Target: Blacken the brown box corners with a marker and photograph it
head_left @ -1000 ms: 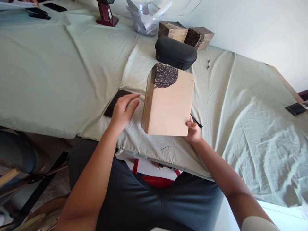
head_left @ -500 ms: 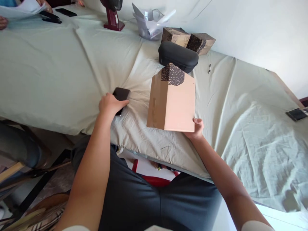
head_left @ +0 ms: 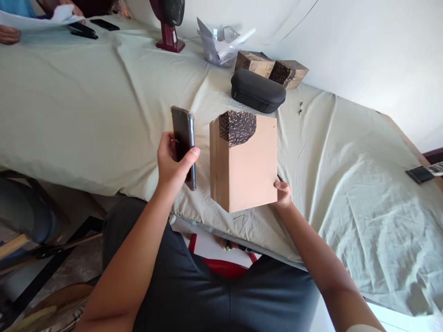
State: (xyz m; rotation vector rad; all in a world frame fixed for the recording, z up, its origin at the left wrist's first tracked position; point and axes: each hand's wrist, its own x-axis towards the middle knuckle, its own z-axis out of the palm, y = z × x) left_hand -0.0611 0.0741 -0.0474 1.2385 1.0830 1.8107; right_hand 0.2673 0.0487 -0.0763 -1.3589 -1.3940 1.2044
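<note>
Your left hand (head_left: 173, 163) is curled partway closed around a phone (head_left: 184, 138), with the thumb along its right edge and the fingers on its left side, partly hidden; the phone is tipped up, its long side running from far to near. Your right hand (head_left: 283, 192) has hold of a cardboard box (head_left: 253, 168) by its near right edge, the thumb bent over the face turned up toward you and the other fingers mostly out of sight behind, so you cannot tell how far they spread. The box sits between your two hands: directly left of the right hand and touching it, and to the right of the left hand and its phone, with a narrow gap of cloth between phone and box. A black scribbled patch (head_left: 238, 128) covers the box's far left corner and wraps onto its left side. Whether the box bears on the cloth (head_left: 86, 106) or is lifted from it, you cannot tell. A slim dark item (head_left: 280, 178) shows just beyond your right thumb, mostly hidden. On the far side of the box lies a black case (head_left: 258, 91), near two smaller scribbled boxes (head_left: 272, 69). At the far left, another person's hand (head_left: 9, 35) is by a white paper (head_left: 38, 20).
</note>
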